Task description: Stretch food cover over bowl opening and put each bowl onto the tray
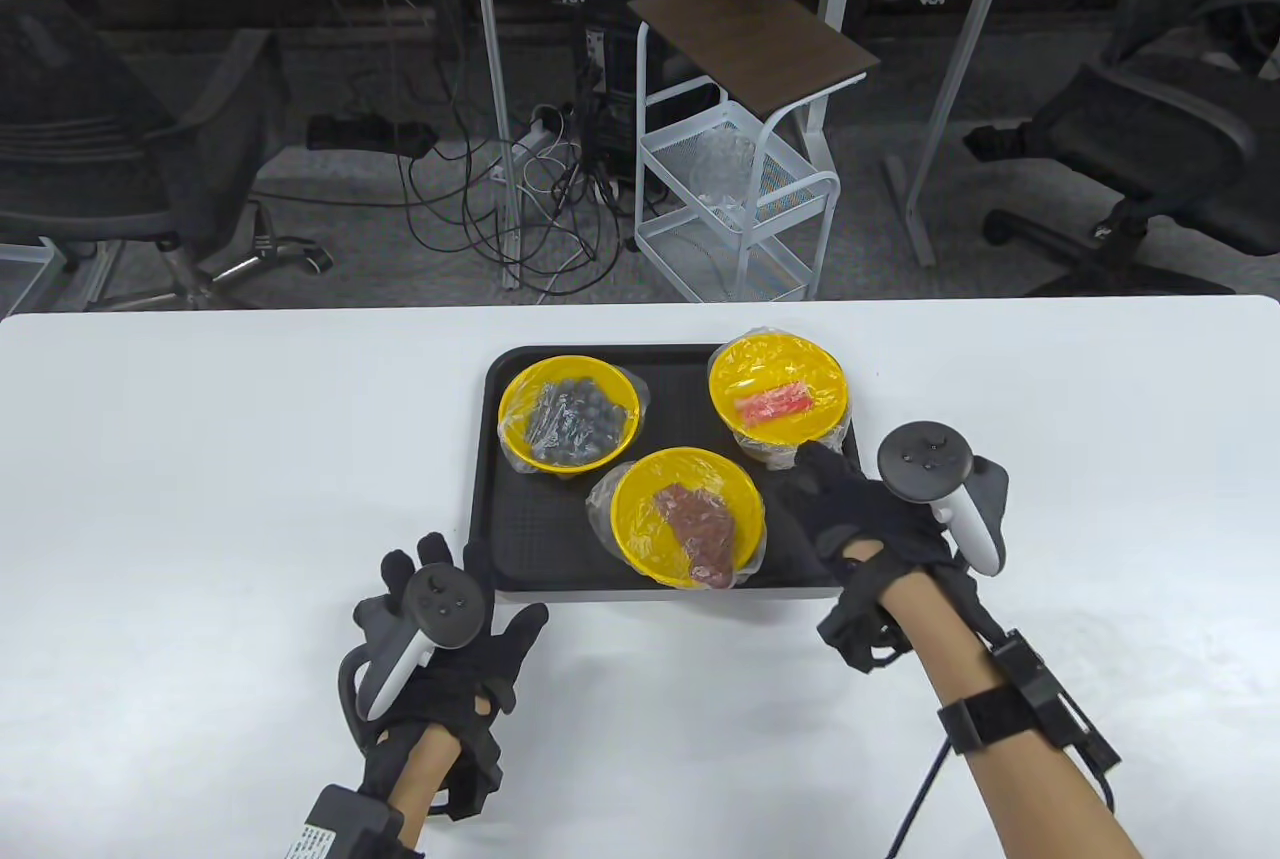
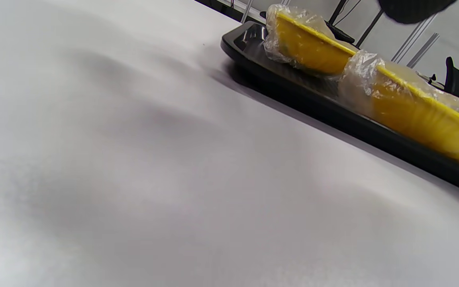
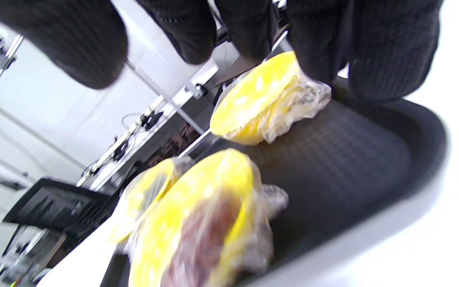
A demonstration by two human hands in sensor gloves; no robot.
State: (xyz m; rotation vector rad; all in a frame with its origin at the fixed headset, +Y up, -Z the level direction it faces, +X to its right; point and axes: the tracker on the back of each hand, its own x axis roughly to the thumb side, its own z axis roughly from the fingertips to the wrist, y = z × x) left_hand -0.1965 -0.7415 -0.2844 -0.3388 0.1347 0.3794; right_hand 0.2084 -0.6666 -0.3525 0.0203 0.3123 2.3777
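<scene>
Three yellow bowls stand on the black tray (image 1: 530,539), each with a clear plastic food cover stretched over its opening. The dark-berry bowl (image 1: 570,414) is at back left, the red-food bowl (image 1: 778,389) at back right, and the brown-food bowl (image 1: 688,517) at the front. My right hand (image 1: 815,479) hovers over the tray's front right corner with relaxed fingers (image 3: 94,44), holding nothing. My left hand (image 1: 470,589) lies spread on the table by the tray's front left corner. The right wrist view shows the brown-food bowl (image 3: 197,223) close by on the tray (image 3: 353,167).
The white table (image 1: 200,499) extends on both sides of the tray. Beyond its far edge stand a white wire cart (image 1: 740,189), office chairs and loose cables. In the left wrist view, the tray (image 2: 333,115) runs along the upper right with two covered bowls.
</scene>
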